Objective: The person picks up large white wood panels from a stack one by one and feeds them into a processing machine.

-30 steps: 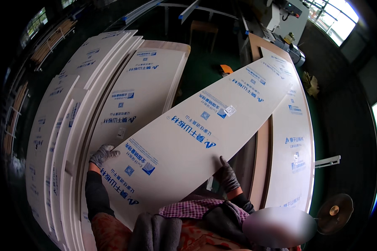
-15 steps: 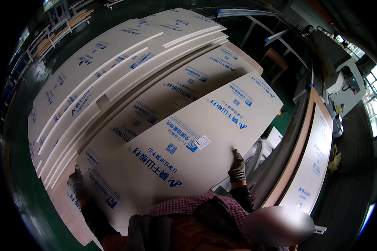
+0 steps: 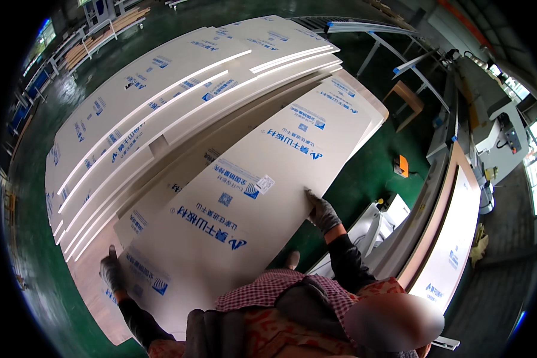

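Green-painted workshop floor (image 3: 376,173) runs under everything, with machinery along the right wall and timber racks at far upper left. Across that floor lies a broad stack of white boards (image 3: 161,113), film-faced with blue printing, edges stepped so each sheet shows. Uppermost and slewed across the stack is the large white panel (image 3: 262,191) I hold, carried flat at its near end, too wide for any grip but one at each long edge. More boards (image 3: 453,238) lean on edge at my right. My gloved left hand (image 3: 110,271) clamps the panel's left edge, fingers curled. My gloved right hand (image 3: 322,212) presses spread against its right edge.
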`<state>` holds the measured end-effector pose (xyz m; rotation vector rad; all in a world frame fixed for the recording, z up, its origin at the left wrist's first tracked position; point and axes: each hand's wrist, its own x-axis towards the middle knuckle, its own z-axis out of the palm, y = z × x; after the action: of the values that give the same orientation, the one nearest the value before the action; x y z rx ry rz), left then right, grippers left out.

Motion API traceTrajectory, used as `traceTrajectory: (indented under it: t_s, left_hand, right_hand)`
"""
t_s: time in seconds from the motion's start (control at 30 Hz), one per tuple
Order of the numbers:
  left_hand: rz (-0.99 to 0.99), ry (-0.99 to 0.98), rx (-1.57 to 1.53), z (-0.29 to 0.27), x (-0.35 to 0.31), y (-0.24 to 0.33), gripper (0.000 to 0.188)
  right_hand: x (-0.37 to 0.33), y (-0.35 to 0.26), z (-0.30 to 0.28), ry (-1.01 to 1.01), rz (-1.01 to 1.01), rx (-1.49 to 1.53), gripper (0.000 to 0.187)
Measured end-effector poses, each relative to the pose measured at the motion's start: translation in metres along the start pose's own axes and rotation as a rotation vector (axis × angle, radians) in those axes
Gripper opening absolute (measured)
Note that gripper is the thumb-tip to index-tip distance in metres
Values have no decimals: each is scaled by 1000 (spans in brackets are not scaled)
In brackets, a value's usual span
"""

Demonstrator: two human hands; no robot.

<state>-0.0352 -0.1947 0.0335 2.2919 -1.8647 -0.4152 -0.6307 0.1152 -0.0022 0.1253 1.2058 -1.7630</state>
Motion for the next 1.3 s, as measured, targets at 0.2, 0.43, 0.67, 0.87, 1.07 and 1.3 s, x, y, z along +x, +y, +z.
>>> traceTrajectory:
  t_s: [0.2, 0.43, 0.67, 0.87, 1.07, 1.3]
  left_hand:
    - [363, -2, -701, 84, 108, 8, 61]
    - [45, 254, -256, 204, -10, -130, 61]
    - [-293, -28, -406, 187, -59, -149, 69]
    - [-351, 17, -391, 164, -91, -119, 75]
    - [-112, 145, -476, 189, -93, -110, 53]
    - [-204, 79, -508, 150, -104, -72, 47]
  right_hand:
    - [53, -29, 6, 342, 182, -787, 45]
    - [34, 0, -23, 396, -587, -1762, 81]
    - [66, 27, -7, 294, -629, -2003, 79]
    - [66, 38, 23, 466, -419, -2032, 82]
    - [79, 29, 14, 305, -622, -2055, 83]
    - [59, 15, 39, 328, -446, -1838, 83]
